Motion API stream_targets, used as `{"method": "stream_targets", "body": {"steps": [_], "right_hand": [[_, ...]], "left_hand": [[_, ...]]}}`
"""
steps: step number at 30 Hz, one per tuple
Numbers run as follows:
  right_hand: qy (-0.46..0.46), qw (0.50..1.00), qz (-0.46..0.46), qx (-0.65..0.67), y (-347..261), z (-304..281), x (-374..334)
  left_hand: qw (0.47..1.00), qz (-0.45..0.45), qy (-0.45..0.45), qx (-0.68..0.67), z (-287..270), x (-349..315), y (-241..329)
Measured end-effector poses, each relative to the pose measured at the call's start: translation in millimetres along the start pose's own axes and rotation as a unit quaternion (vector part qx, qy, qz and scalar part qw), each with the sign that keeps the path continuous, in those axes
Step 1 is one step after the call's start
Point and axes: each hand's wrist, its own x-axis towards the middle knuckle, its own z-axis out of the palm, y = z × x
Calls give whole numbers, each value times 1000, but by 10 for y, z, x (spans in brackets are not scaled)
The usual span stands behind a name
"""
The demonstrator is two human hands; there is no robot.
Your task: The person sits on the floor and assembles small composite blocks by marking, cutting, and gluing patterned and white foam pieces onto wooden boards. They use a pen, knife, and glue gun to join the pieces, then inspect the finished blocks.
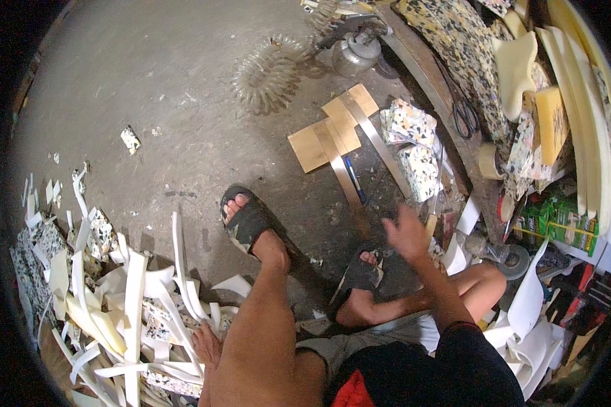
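My right hand (409,232), slightly blurred, hovers over the floor with its fingers apart and nothing visible in them. Just beside it, a tool with a light handle (432,222) lies by the speckled foam blocks (417,169). Beyond that hand are a steel ruler (379,144), a second flat metal strip (341,166), a blue pen (354,178) and tan cardboard pieces (309,146). Down at my left side, my left hand (208,346) rests on a heap of white foam strips (134,298), its fingers extended and partly hidden by my leg.
A coiled clear hose (268,78) and a metal-cup spray gun (356,54) lie farther out. Along the right, a board (424,81) edges stacked foam. Black scissors (466,119), a tape roll (490,163) and a grinder-like tool (509,261) lie there. My sandaled feet (251,227) flank the floor ahead.
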Motion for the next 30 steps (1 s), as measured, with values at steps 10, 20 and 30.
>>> {"method": "stream_targets", "body": {"steps": [10, 20, 30], "right_hand": [[-65, 996, 4, 59, -782, 475, 425], [16, 912, -20, 409, -2068, -147, -16], [29, 932, -105, 346, -2160, -320, 1541]], "left_hand": [[944, -45, -159, -287, -1159, -1754, -747], [816, 100, 215, -527, -1930, -538, 247], [585, -152, 279, -746, -2450, -356, -359]]}}
